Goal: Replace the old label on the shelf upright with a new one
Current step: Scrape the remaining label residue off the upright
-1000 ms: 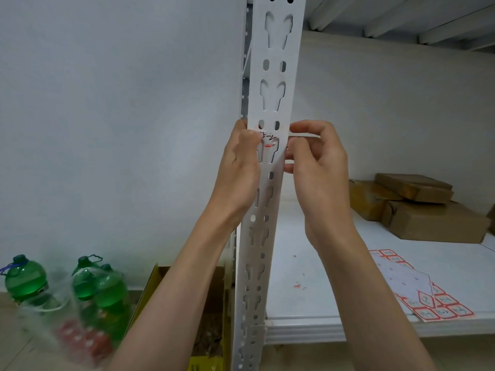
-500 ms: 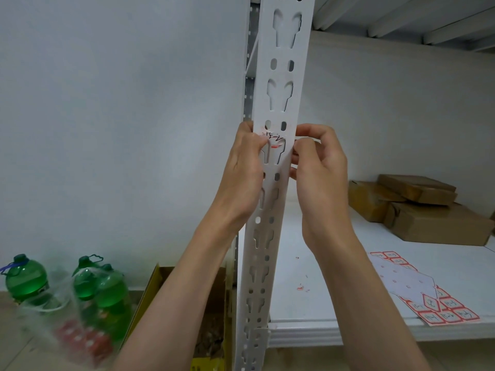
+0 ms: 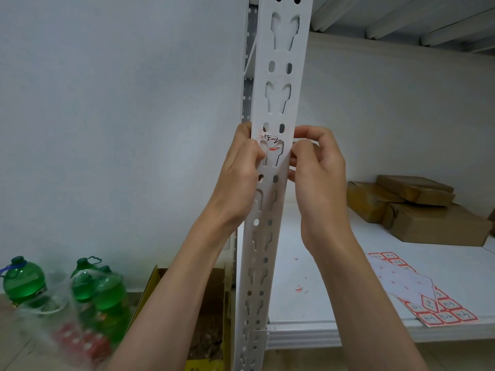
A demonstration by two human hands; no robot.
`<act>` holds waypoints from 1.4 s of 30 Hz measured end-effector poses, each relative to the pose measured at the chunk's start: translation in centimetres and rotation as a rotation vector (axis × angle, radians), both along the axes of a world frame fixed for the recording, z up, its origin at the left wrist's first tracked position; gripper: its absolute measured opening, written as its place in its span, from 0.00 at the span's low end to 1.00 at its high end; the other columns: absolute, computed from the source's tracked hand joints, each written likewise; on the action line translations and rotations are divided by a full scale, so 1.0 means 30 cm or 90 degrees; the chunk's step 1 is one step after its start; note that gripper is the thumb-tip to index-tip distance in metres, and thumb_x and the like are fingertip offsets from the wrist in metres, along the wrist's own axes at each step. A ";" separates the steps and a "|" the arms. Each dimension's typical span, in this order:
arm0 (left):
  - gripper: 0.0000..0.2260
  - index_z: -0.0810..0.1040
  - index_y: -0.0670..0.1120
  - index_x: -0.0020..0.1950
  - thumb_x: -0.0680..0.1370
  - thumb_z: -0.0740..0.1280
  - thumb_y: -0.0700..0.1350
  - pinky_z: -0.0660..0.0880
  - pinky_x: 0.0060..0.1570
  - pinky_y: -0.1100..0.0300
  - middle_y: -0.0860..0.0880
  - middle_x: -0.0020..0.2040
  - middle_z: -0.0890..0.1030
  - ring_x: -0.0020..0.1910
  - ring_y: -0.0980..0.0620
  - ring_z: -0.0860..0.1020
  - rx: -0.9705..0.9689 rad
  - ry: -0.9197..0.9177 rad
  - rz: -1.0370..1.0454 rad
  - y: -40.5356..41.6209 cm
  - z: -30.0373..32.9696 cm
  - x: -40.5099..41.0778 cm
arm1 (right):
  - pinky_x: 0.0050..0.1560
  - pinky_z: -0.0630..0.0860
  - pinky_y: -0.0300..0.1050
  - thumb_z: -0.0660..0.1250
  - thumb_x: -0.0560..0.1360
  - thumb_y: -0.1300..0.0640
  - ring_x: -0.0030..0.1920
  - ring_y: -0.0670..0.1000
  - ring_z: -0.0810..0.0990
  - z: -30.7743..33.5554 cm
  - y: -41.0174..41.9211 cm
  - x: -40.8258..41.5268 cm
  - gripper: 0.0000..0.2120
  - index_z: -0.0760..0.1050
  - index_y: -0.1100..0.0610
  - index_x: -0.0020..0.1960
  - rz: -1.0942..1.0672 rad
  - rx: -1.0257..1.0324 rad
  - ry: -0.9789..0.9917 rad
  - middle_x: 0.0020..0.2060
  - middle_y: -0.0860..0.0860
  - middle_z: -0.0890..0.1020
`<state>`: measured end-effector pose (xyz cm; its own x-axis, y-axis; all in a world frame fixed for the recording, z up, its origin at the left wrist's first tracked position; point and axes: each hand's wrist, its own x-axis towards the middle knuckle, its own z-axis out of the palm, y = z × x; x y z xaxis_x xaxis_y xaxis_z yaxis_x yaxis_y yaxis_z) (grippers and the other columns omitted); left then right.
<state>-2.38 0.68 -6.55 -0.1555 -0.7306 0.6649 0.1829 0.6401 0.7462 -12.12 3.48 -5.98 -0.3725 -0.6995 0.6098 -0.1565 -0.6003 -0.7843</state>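
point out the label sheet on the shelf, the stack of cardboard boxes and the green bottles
label sheet [image 3: 417, 290]: head view, white peeled middle of the sheet
cardboard boxes [image 3: 434, 223]: head view, top face of the front box
green bottles [image 3: 109, 293]: head view, body of the nearest bottle

Storeroom: slotted metal shelving [image 3: 278, 76], cardboard parcels [image 3: 417, 210].

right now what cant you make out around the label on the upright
- Head view: handwriting on the old label is too small and partly worn to read.
- Left hand fingertips cover the label's left edge.
- Right hand curls behind the shelf upright; what it pinches, if anything, is hidden.
- Writing on the label sheet is too small to read.
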 end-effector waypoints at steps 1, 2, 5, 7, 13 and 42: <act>0.13 0.71 0.47 0.56 0.74 0.55 0.44 0.75 0.40 0.68 0.61 0.44 0.81 0.42 0.63 0.78 0.005 0.004 -0.016 -0.004 -0.003 0.003 | 0.51 0.81 0.57 0.57 0.81 0.60 0.47 0.56 0.83 -0.001 0.000 0.000 0.10 0.75 0.49 0.52 0.001 -0.001 0.000 0.46 0.53 0.85; 0.15 0.71 0.47 0.56 0.71 0.55 0.44 0.75 0.41 0.67 0.61 0.45 0.81 0.43 0.62 0.78 0.012 0.003 -0.033 -0.007 -0.003 0.007 | 0.51 0.81 0.58 0.58 0.81 0.60 0.47 0.57 0.82 0.000 0.000 -0.002 0.10 0.75 0.50 0.53 0.001 -0.003 0.002 0.46 0.54 0.85; 0.19 0.73 0.46 0.60 0.70 0.57 0.43 0.75 0.50 0.59 0.55 0.51 0.83 0.50 0.56 0.80 0.014 -0.001 -0.056 -0.015 -0.001 0.026 | 0.47 0.83 0.47 0.59 0.82 0.60 0.47 0.50 0.84 0.001 -0.003 -0.013 0.08 0.74 0.50 0.56 -0.007 -0.019 0.009 0.47 0.49 0.84; 0.18 0.75 0.47 0.62 0.73 0.56 0.44 0.74 0.51 0.57 0.54 0.51 0.83 0.51 0.56 0.80 -0.014 0.043 -0.006 -0.019 0.009 0.043 | 0.50 0.82 0.42 0.61 0.82 0.59 0.50 0.46 0.83 0.004 -0.004 -0.021 0.07 0.74 0.49 0.56 -0.025 -0.040 0.007 0.49 0.45 0.84; 0.11 0.81 0.45 0.42 0.79 0.61 0.35 0.75 0.40 0.61 0.54 0.36 0.80 0.37 0.54 0.77 -0.081 0.170 0.188 -0.012 0.027 0.131 | 0.47 0.81 0.39 0.63 0.81 0.61 0.43 0.43 0.82 0.014 0.022 -0.036 0.11 0.81 0.51 0.45 -0.075 -0.123 -0.037 0.38 0.42 0.84; 0.02 0.80 0.49 0.42 0.74 0.71 0.43 0.75 0.41 0.64 0.56 0.38 0.81 0.40 0.57 0.78 -0.126 -0.030 0.187 0.015 0.009 0.215 | 0.38 0.74 0.27 0.70 0.77 0.57 0.41 0.31 0.78 0.022 -0.014 0.061 0.17 0.68 0.47 0.61 -0.012 -0.084 0.100 0.40 0.31 0.75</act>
<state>4.08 1.14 -6.27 0.0088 -0.6069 0.7947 -0.0619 0.7929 0.6062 -10.28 3.07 -5.33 -0.2780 -0.6037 0.7472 -0.2836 -0.6916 -0.6643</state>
